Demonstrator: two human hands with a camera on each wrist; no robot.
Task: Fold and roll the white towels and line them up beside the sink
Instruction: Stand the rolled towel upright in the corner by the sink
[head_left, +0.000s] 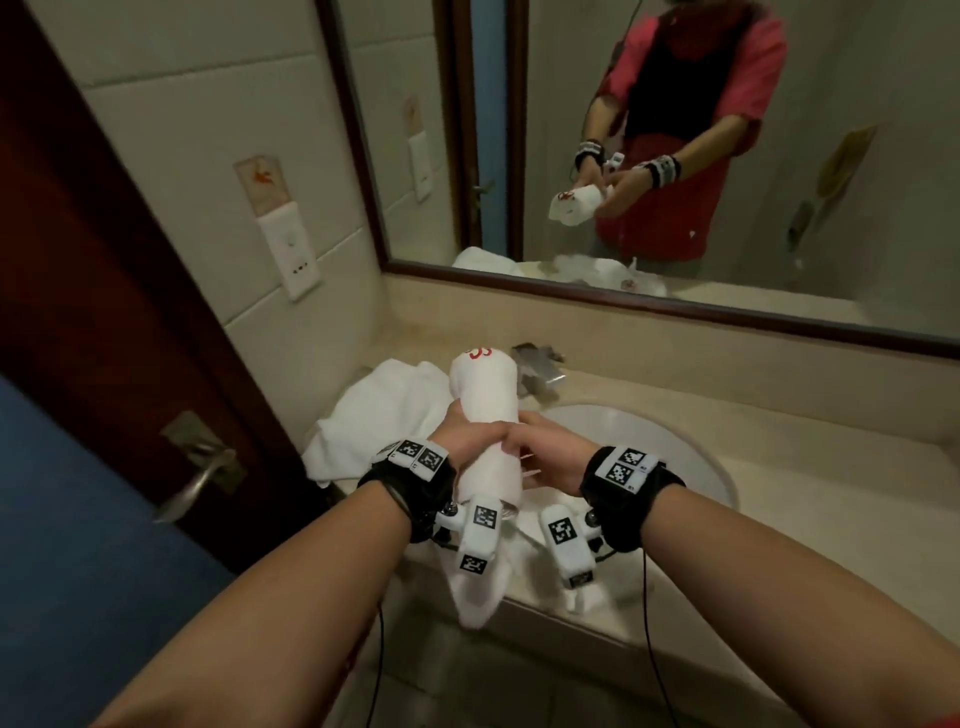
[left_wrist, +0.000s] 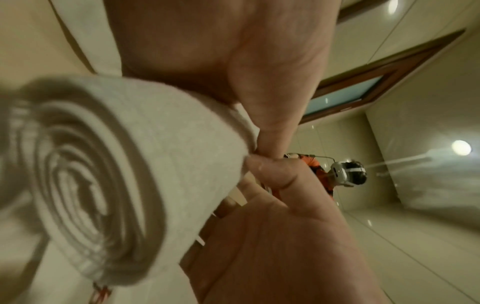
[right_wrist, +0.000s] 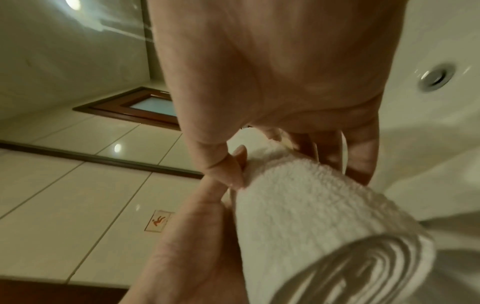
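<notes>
A rolled white towel (head_left: 485, 410) with a red mark at its far end is held up over the left rim of the sink (head_left: 675, 457). My left hand (head_left: 462, 434) grips the roll from the left. My right hand (head_left: 537, 449) holds it from the right, thumb on top and fingers behind. The two thumbs meet on the roll's outer layer. In the left wrist view the spiral end of the rolled towel (left_wrist: 91, 185) faces the camera below my left hand (left_wrist: 270, 127). The right wrist view shows the rolled towel (right_wrist: 311, 205) under my right hand (right_wrist: 233, 170).
Loose white towels (head_left: 379, 410) lie crumpled on the counter left of the sink. Another towel (head_left: 478, 587) hangs over the counter's front edge. A chrome faucet (head_left: 540, 366) stands behind the roll. A mirror (head_left: 675, 156) fills the wall above, and a door handle (head_left: 200, 478) is at left.
</notes>
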